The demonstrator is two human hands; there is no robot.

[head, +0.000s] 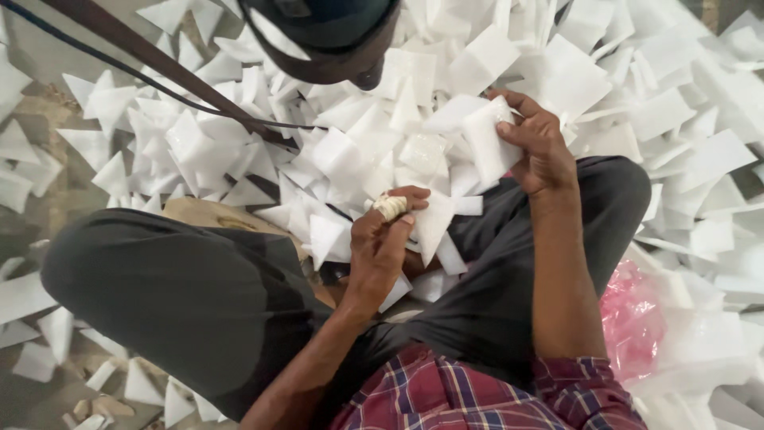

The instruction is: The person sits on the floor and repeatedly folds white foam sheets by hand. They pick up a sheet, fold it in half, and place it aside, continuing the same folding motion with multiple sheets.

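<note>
I sit cross-legged in dark trousers among a heap of white cut pieces [342, 159]. My left hand [382, 243], with a cloth-wrapped finger, pinches a white triangular piece [434, 223] near my lap. My right hand [541, 147] holds a thicker white rectangular piece [487, 143], lifted over the heap. Both hands are close together above the gap between my knees.
White pieces cover the floor ahead and to the right. A pink plastic bag [629, 314] lies by my right knee. A dark strap and cord [159, 68] run diagonally at upper left. A dark rounded object [326, 40] hangs at the top. Bare floor shows at left.
</note>
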